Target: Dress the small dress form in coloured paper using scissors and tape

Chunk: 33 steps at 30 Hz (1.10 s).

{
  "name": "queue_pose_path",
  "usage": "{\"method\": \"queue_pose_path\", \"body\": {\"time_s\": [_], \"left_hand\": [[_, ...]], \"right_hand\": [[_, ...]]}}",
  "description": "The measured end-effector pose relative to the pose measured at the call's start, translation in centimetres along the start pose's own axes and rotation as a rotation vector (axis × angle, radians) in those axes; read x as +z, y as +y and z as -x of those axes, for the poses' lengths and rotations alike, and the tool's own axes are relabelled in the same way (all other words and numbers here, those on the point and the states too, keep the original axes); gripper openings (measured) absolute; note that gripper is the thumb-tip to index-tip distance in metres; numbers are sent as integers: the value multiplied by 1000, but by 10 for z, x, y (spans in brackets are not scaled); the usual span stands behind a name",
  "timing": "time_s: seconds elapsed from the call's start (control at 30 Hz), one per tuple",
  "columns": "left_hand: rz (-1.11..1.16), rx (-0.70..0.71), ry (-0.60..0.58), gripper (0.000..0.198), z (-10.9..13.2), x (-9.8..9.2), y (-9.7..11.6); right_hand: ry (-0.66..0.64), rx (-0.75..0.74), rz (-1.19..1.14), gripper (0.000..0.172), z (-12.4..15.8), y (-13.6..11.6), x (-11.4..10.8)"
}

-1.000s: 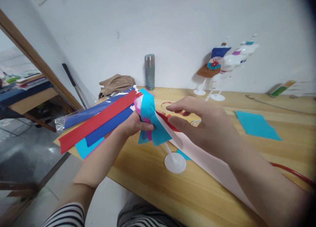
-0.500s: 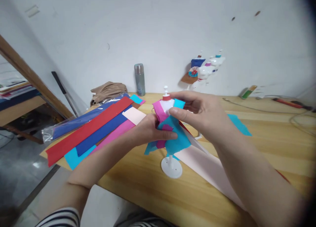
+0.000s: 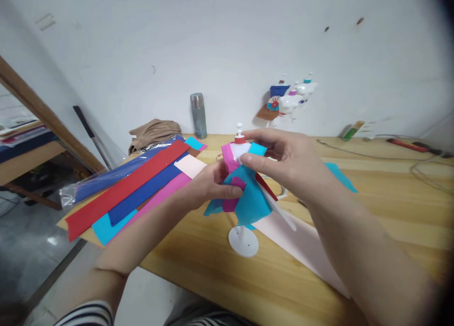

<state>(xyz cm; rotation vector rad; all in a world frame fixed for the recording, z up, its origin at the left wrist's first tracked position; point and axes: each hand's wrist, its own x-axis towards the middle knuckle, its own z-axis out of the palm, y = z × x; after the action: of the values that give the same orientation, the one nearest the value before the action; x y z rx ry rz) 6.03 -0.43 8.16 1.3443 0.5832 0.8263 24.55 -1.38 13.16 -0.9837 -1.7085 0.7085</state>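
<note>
A small white dress form with a red neck band is between my two hands, dressed in a turquoise and pink paper-like outfit. It leans slightly on its round white base. My left hand grips the waist from the left, thumb across the front and fingers hidden behind. At the upper right side, my right hand pinches the turquoise bodice, thumb in front and the other fingers behind the shoulder. Scissors or a similar white-and-red tool show partly behind the skirt.
Red, blue, pink and turquoise strips lie at the left beside brown cloth. A flask stands by the wall, with several other dress forms at the back. A pale pink strip lies under my right forearm.
The dress form tilts slightly more, its base shifting a little left. My left thumb has moved left across the skirt's front. My right hand keeps its hold at the shoulder.
</note>
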Motion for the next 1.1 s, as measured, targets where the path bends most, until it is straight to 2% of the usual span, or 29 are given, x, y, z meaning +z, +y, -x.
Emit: {"method": "queue_pose_path", "body": {"time_s": [0.2,0.37,0.5,0.6,0.73,0.83,0.9,1.0,1.1], "left_hand": [[44,24,77,56,1,-3,-2],[22,-5,2,54,-3,-13,-2],[-109,-27,-177,58,-13,-23,2],[-230,-26,-307,61,-20,-24,6],[-289,-24,-330,66,-24,-24,3],[-268,-25,-338,65,-24,-25,-2],[-225,21,-309,63,-23,-27,-4],[-197,118,-141,58,-16,-29,-2],[-215,147,29,38,-4,-33,3]], "right_hand": [[-51,-74,17,26,0,0,-3],[-57,-132,-124,48,-4,12,-12],[-105,-105,-310,32,-6,19,-14],[-155,-152,-347,23,-4,15,-14],[-183,-211,-400,12,2,6,-14],[-167,-142,-365,14,6,1,-13],[-140,-121,-346,15,7,-1,-9],[-74,-119,-350,13,7,-5,-2],[-32,-78,-319,17,2,-8,6]]}}
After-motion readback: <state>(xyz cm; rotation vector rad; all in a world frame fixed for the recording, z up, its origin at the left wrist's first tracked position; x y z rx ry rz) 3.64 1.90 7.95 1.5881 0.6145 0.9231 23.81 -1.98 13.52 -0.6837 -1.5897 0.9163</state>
